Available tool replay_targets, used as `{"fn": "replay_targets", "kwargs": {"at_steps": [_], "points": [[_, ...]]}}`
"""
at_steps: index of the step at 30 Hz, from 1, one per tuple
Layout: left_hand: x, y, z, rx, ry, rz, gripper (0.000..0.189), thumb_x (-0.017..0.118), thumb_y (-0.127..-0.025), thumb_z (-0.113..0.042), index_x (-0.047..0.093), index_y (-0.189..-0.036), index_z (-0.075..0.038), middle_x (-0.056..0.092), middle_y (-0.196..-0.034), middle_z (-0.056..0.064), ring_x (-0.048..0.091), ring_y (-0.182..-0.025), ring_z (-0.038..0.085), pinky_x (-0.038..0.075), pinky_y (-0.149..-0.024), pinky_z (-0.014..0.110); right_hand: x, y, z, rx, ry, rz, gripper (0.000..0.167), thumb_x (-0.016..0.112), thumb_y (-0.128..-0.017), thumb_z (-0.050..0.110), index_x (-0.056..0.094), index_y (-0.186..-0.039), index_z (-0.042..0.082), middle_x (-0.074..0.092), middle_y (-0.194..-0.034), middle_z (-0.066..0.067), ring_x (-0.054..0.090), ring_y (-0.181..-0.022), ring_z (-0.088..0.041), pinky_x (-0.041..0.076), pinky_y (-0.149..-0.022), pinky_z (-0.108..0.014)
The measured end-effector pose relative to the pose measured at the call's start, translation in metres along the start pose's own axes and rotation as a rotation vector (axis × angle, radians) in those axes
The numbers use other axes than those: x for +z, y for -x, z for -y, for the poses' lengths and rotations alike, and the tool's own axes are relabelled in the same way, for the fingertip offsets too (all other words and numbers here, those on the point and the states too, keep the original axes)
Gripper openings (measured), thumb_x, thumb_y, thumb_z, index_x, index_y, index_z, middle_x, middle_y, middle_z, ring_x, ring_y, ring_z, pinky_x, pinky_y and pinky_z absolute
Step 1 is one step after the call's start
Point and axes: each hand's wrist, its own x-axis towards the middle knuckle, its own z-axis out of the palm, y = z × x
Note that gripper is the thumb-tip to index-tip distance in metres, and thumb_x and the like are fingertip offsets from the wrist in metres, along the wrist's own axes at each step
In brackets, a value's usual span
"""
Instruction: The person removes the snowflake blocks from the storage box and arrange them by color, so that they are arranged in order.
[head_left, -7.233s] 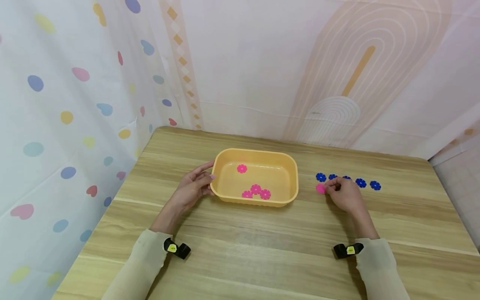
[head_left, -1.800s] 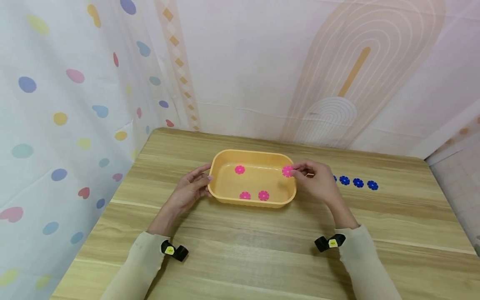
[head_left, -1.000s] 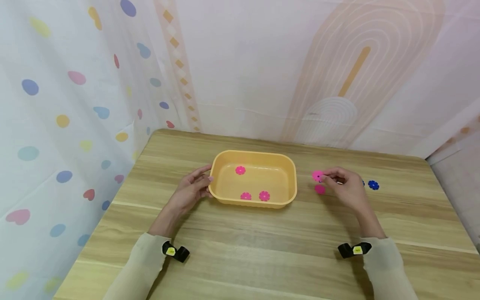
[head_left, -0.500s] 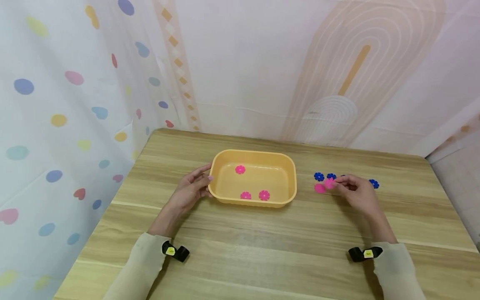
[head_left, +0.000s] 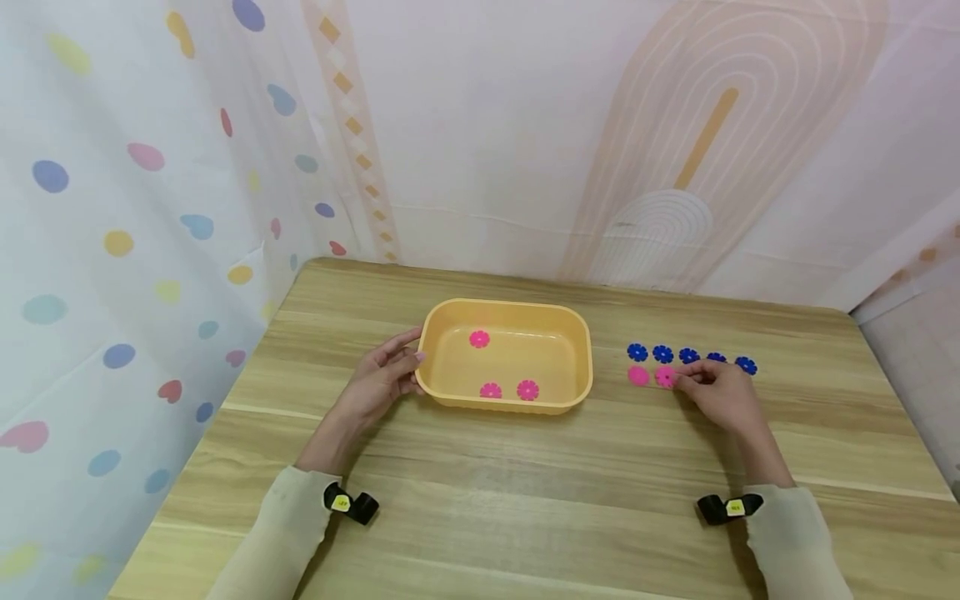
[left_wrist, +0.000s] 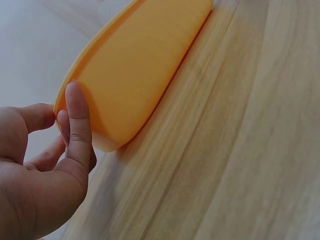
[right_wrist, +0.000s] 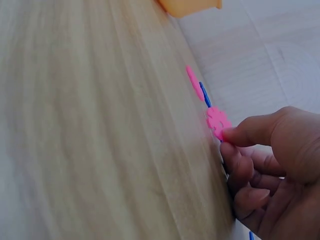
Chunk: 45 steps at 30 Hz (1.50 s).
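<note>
A yellow-orange plastic basin (head_left: 547,358) stands on the table, with three pink flower-shaped snowflake discs (head_left: 527,390) lying inside. At its left end my left hand (head_left: 371,387) holds the rim, thumb on one side and fingers on the other; the left wrist view shows this grip on the basin wall (left_wrist: 130,75). To the right of the basin, my right hand (head_left: 723,400) pinches a pink snowflake disc (head_left: 664,377) by its edge, low over the table. Left of that disc lies another pink disc (head_left: 637,376). The right wrist view shows the pinched disc (right_wrist: 218,121) tilted.
Several blue snowflake discs (head_left: 662,354) form a row just behind the pink ones; the right fingers partly cover some. The wood-grain table (head_left: 487,500) reaches back to a patterned curtain (head_left: 480,167), with another dotted curtain (head_left: 142,333) along the left.
A pink disc held earlier now lies before the leftmost blue one. My right hand has carried another pink disc out of the basin, rightward and down beside it. The left hand has stayed put.
</note>
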Motion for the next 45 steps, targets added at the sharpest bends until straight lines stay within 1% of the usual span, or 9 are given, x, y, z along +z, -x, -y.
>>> {"fn": "replay_targets", "kwargs": {"at_steps": [7,10,16,21,27,29,35,40,45], "points": [[0.001,0.001,0.000,-0.003,0.005,-0.010,0.057,0.059,-0.104,-0.007,0.038,-0.157,-0.005,0.059,-0.104,0.004,0.064,-0.069,0.010,0.061,-0.064,0.022,0.001,-0.002,0.003,0.066,0.000,0.025,0.029,0.062,-0.101,0.026,0.070,-0.111,0.000,0.068,-0.093,-0.011,0.056,-0.076,-0.019,0.048,-0.060,-0.026],[0.001,0.001,0.000,-0.001,0.004,-0.009,0.058,0.059,-0.104,-0.008,0.037,-0.157,-0.005,0.059,-0.103,0.004,0.064,-0.069,0.010,0.061,-0.064,0.022,0.001,-0.003,0.003,0.080,-0.001,0.031,0.028,0.063,-0.101,0.026,0.070,-0.111,0.001,0.067,-0.092,-0.010,0.056,-0.075,-0.019,0.048,-0.060,-0.026],[0.001,0.001,-0.001,0.001,0.002,-0.008,0.057,0.059,-0.104,-0.007,0.037,-0.157,-0.005,0.058,-0.102,0.004,0.063,-0.069,0.010,0.061,-0.064,0.022,0.001,-0.002,0.003,0.068,-0.004,0.004,0.026,0.063,-0.100,0.024,0.070,-0.110,0.001,0.067,-0.091,-0.010,0.055,-0.075,-0.019,0.047,-0.059,-0.025],[0.001,0.001,-0.001,-0.002,-0.002,-0.005,0.058,0.059,-0.104,-0.008,0.037,-0.157,-0.005,0.058,-0.103,0.004,0.063,-0.070,0.010,0.061,-0.065,0.022,0.001,0.000,0.005,0.053,-0.007,-0.024,0.028,0.061,-0.102,0.026,0.068,-0.112,0.001,0.068,-0.097,-0.013,0.055,-0.080,-0.020,0.046,-0.061,-0.024],[0.001,0.002,-0.001,-0.003,0.005,-0.004,0.059,0.062,-0.103,-0.010,0.039,-0.157,-0.007,0.057,-0.104,0.005,0.063,-0.070,0.010,0.061,-0.065,0.022,-0.001,0.003,0.015,-0.009,-0.056,-0.035,0.033,0.061,-0.103,0.029,0.065,-0.121,0.002,0.069,-0.103,-0.015,0.059,-0.079,-0.018,0.052,-0.059,-0.023],[0.001,0.002,-0.001,-0.003,0.010,-0.004,0.060,0.063,-0.102,-0.011,0.039,-0.157,-0.006,0.058,-0.104,0.005,0.063,-0.070,0.010,0.061,-0.064,0.023,-0.002,0.003,0.020,-0.050,-0.066,-0.035,0.034,0.061,-0.103,0.029,0.065,-0.123,0.002,0.070,-0.104,-0.016,0.061,-0.079,-0.018,0.053,-0.059,-0.024],[0.001,0.003,-0.001,-0.002,0.006,-0.003,0.059,0.061,-0.103,-0.010,0.038,-0.157,-0.006,0.058,-0.105,0.005,0.063,-0.070,0.010,0.061,-0.065,0.022,-0.005,0.001,0.037,-0.165,-0.078,-0.031,0.033,0.063,-0.102,0.021,0.064,-0.127,0.000,0.070,-0.107,-0.018,0.061,-0.088,-0.020,0.052,-0.062,-0.022],[0.000,0.002,-0.001,-0.005,-0.006,0.003,0.059,0.060,-0.104,-0.010,0.036,-0.158,-0.005,0.058,-0.104,0.004,0.064,-0.070,0.010,0.061,-0.065,0.022,-0.004,-0.002,0.051,-0.198,-0.072,-0.023,0.039,0.067,-0.100,0.024,0.062,-0.130,0.001,0.071,-0.108,-0.016,0.064,-0.090,-0.022,0.053,-0.064,-0.021],[0.000,0.002,-0.001,-0.004,-0.006,0.003,0.058,0.059,-0.104,-0.009,0.037,-0.157,-0.005,0.058,-0.103,0.004,0.063,-0.070,0.010,0.061,-0.065,0.022,0.000,-0.005,0.064,-0.229,-0.095,0.000,0.043,0.071,-0.098,0.028,0.062,-0.131,0.002,0.071,-0.110,-0.015,0.066,-0.094,-0.026,0.057,-0.064,-0.022]]}}
